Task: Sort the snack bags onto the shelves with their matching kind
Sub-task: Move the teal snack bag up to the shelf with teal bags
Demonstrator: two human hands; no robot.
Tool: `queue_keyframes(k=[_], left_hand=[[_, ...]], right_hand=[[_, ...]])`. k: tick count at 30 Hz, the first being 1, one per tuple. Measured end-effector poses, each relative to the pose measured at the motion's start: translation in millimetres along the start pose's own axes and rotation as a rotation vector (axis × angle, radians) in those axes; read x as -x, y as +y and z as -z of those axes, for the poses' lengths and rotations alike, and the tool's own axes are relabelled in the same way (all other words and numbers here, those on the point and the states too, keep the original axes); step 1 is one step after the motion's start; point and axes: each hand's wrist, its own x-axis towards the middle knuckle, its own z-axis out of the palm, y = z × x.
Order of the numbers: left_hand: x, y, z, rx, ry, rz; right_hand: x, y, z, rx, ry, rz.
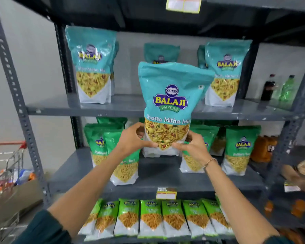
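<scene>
I hold a teal Khatta Mitha Mix bag point(171, 103) upright in front of the grey rack, its lower corners gripped by my left hand point(133, 139) and my right hand point(192, 147). On the upper shelf point(130, 107) stand matching teal bags at the left point(93, 66), the back middle point(161, 52) and the right point(226, 73). The middle shelf point(157, 178) carries green Ratlami Sev bags point(240, 149) on both sides of my hands. A row of several light-green bags point(151, 217) lines the bottom shelf.
A dark cola bottle point(268, 88) and a green bottle point(288, 88) stand on the neighbouring rack to the right, orange bottles point(263, 150) below them. A red-handled shopping cart point(9, 155) and a cardboard box point(14, 199) sit at the left.
</scene>
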Motion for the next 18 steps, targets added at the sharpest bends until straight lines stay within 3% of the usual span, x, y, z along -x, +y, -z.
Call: queue_keyframes(k=[8,18], left_hand=[[-60,57,50,0.045,0.067,-0.116],[-148,68,58,-0.001,0.073,-0.074]], right_hand=[[-77,-78,15,0.017,-0.072,0.127],[-169,-83,23,0.06,-0.119,0.133]])
